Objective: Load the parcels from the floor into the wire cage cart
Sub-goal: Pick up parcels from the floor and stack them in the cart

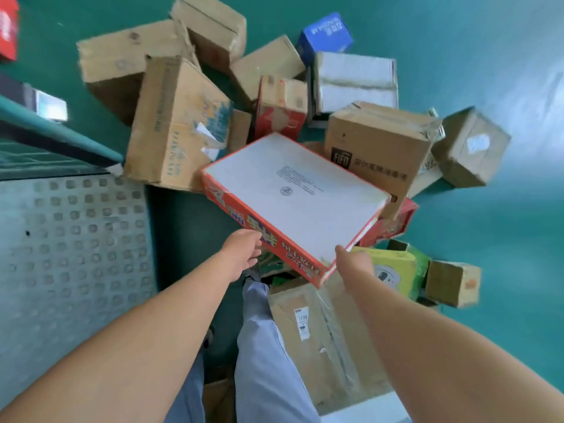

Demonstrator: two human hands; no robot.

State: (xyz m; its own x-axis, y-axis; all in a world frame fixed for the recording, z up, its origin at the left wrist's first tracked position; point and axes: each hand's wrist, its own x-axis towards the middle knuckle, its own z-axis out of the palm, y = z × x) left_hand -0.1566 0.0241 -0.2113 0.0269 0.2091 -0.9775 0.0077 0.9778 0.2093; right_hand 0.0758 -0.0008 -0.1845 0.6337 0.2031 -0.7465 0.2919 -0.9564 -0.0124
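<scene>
Two hands on the flat red-and-white box [293, 203] — left hand [241, 254] gripping its near red edge, right hand [354, 264] clutching its near corner. It's tilted above the heap of cardboard parcels [375, 148], the yellow-green box [393, 270] just right of it.

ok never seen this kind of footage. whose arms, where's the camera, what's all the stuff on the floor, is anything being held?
No robot here: a person's bare arms, filmed by one wide-angle camera worn on the head, looking down. The green floor carries a heap of parcels, mostly brown cartons, such as a large tilted carton, plus a blue box. The right hand grips the near corner of a flat red-edged box with a white face. The left hand touches its printed side edge; whether it grips is unclear. The studded metal plate at left may belong to the cart.
</scene>
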